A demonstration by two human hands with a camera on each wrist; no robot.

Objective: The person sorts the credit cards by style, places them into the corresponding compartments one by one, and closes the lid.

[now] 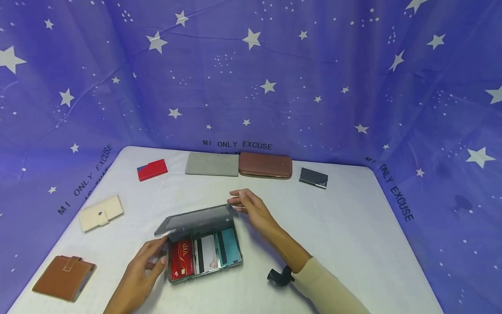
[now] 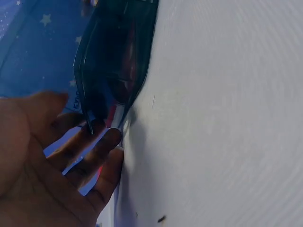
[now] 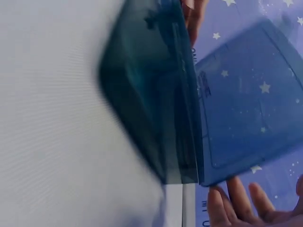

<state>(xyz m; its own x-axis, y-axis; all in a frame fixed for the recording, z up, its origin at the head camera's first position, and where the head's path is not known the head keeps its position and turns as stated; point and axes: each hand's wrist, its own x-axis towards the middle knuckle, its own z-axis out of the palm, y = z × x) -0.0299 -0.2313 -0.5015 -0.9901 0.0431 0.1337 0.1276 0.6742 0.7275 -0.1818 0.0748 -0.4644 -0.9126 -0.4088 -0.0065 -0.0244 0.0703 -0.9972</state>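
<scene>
A clear dark plastic card box (image 1: 208,273) sits on the table with its see-through lid (image 1: 198,219) raised. Three compartments hold a red VIP card (image 1: 182,260), a white card (image 1: 206,255) with a black stripe and a teal card (image 1: 230,246). At the box's left side is my left hand (image 1: 139,274), its fingers loosely bent along the edge and the thumb apart. My right hand (image 1: 255,211) is at the lid's far right corner; in the right wrist view its fingertips (image 3: 215,196) are right at the lid's edge, thumb away from it.
Along the back lie a red card holder (image 1: 153,170), a grey wallet (image 1: 211,164), a brown zip wallet (image 1: 265,165) and a black card case (image 1: 313,178). A cream wallet (image 1: 102,213) and a tan wallet (image 1: 64,278) lie left. Starry purple cloth (image 1: 251,78) surrounds the white table.
</scene>
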